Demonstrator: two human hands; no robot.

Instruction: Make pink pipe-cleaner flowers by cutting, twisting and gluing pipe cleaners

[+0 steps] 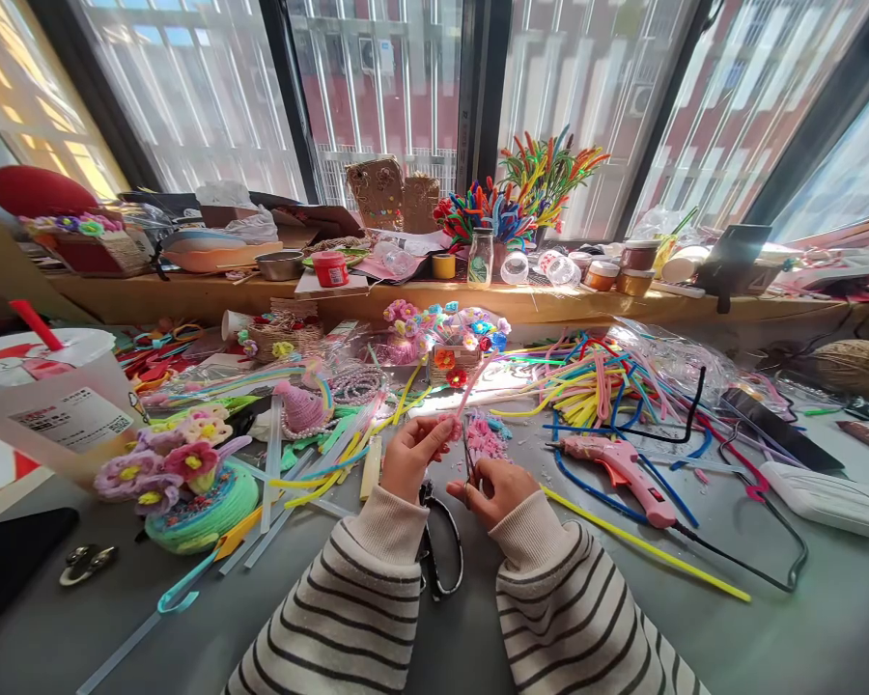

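Between the thumb and fingers of my left hand is a pink pipe cleaner, its free end pointing up and to the right. My right hand is closed around the handles of small scissors. Their blades stand upright beside the left fingertips, close to the pipe cleaner; I cannot tell whether they touch it. Just behind the scissors lies a heap of short pink and blue fuzzy clippings. A black looped strap or cord rests on the table below my hands.
A pink glue gun with a black cord lies to the right. Beyond it is a pile of coloured pipe cleaners. On the left stand a lidded drink cup and a green pot with fuzzy flowers. Jars line the windowsill.
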